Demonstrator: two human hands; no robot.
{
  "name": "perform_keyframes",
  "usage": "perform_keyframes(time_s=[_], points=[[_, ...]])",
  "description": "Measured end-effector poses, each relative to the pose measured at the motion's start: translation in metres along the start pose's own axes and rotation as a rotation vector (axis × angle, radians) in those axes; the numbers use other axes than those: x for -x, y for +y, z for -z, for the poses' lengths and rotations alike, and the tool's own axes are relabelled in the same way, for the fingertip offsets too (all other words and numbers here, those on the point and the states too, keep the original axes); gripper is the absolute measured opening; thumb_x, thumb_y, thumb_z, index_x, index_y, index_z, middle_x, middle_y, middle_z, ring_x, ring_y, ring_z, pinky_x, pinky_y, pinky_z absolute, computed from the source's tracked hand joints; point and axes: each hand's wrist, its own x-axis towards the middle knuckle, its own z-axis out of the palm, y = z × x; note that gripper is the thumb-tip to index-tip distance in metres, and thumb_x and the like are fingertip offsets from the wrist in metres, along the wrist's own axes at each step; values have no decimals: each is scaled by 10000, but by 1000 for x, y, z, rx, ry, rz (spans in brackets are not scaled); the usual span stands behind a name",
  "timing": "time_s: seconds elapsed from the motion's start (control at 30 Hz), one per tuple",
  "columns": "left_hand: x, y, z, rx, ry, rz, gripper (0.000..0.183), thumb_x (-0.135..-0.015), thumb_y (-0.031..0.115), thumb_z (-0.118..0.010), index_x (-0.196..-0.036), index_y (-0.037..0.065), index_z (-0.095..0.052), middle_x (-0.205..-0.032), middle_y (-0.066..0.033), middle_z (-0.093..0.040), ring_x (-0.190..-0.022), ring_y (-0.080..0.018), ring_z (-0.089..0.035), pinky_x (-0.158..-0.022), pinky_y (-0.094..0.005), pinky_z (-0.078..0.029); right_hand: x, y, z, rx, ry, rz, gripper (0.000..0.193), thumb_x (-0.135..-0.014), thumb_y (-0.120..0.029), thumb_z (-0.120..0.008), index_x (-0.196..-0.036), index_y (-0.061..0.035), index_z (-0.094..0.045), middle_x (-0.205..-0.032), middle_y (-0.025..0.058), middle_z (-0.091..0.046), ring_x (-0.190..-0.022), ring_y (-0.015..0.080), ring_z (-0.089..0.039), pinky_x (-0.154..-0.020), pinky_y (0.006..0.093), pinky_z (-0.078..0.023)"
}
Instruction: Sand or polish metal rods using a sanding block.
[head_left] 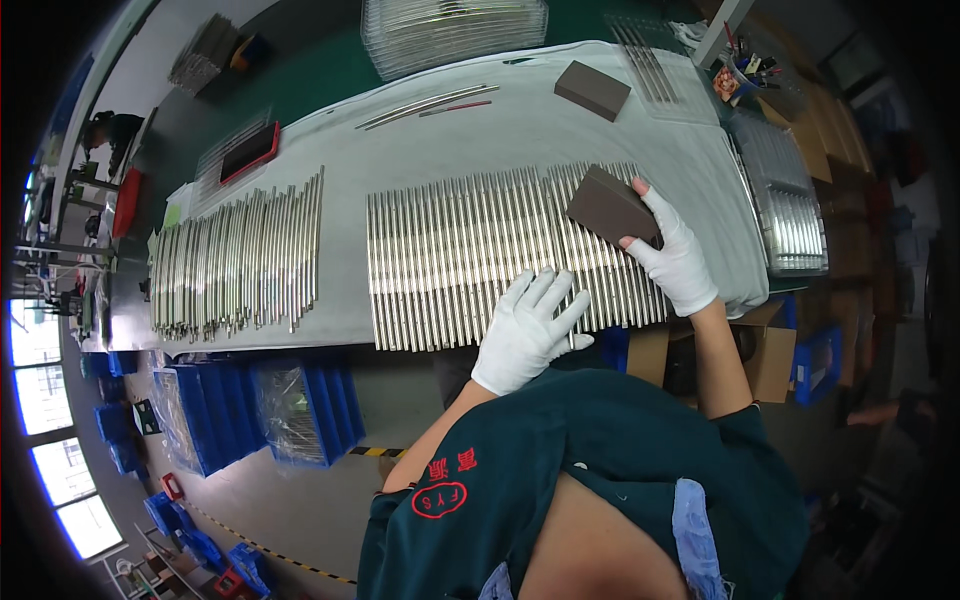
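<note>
While our right grip [682, 264] grasps a brown block [610, 205] by its right end, bare thumb and finger tips showing from the white glove, our left grip [525, 335] lies with its fingers spread over the lower part of a wide row of metal rods [450, 255]. The block sits aslant over the upper right of that row; we cannot tell how firmly it presses down. The rods lie side by side on our cloth-covered bench [345, 240], along its near edge. To the left, well apart, we have a second row of rods [240, 258] with uneven ends. Beyond these, we see a few loose thin rods [425, 105] and another brown block [592, 91]. Clear plastic trays [790, 205] are stacked by the bench's right end, and blue crates [215, 415] stand below its left side.
</note>
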Motion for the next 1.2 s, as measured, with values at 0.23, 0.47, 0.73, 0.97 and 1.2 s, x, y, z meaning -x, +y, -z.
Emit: perform_keyframes(time_s=[0.23, 0.47, 0.73, 0.97, 1.2], points=[[0, 2, 0, -2, -1, -2, 544, -735, 427, -675, -1150, 93, -568, -1190, -150, -552, -1145, -300, -527, -988, -442, -379, -27, -14, 18, -200, -215, 133, 594, -774, 18, -660, -1325, -168, -540, -1153, 72, -604, -1015, 222, -594, -913, 296, -450], [5, -1, -6, -14, -29, 10, 489, -780, 451, -635, -1106, 90, -585, -1237, -149, -539, -1209, -274, -494, -1022, -439, -351, -44, -35, -19, -158, -458, 276, 552, -748, 59, -673, -1248, -166, -609, -1092, 64, -613, -987, 205, -587, -853, 278, -472], [5, -1, -6, -12, 7, -4, 500, -775, 445, -640, -1107, 76, -571, -1213, -150, -545, -1201, -274, -499, -1029, -435, -341, -44, -24, -9, -206, -423, 206, 528, -768, 63, -650, -1234, -184, -621, -1081, 60, -620, -990, 207, -594, -878, 269, -471], [2, 1, -4, 0, -41, 1, 502, -784, 442, -629, -1124, 78, -566, -1213, -148, -545, -1189, -272, -505, -1030, -420, -344, -42, 1, 11, -209, -341, 164, 508, -768, 45, -664, -1212, -198, -637, -1061, 53, -620, -972, 207, -592, -854, 283, -485], [4, 0, -5, -35, 21, -22, 511, -780, 434, -631, -1140, 77, -567, -1205, -145, -544, -1182, -277, -506, -1029, -423, -347, -37, -17, -8, -231, -382, 182, 523, -769, 68, -639, -1238, -162, -613, -1086, 55, -620, -985, 212, -591, -875, 273, -469]])
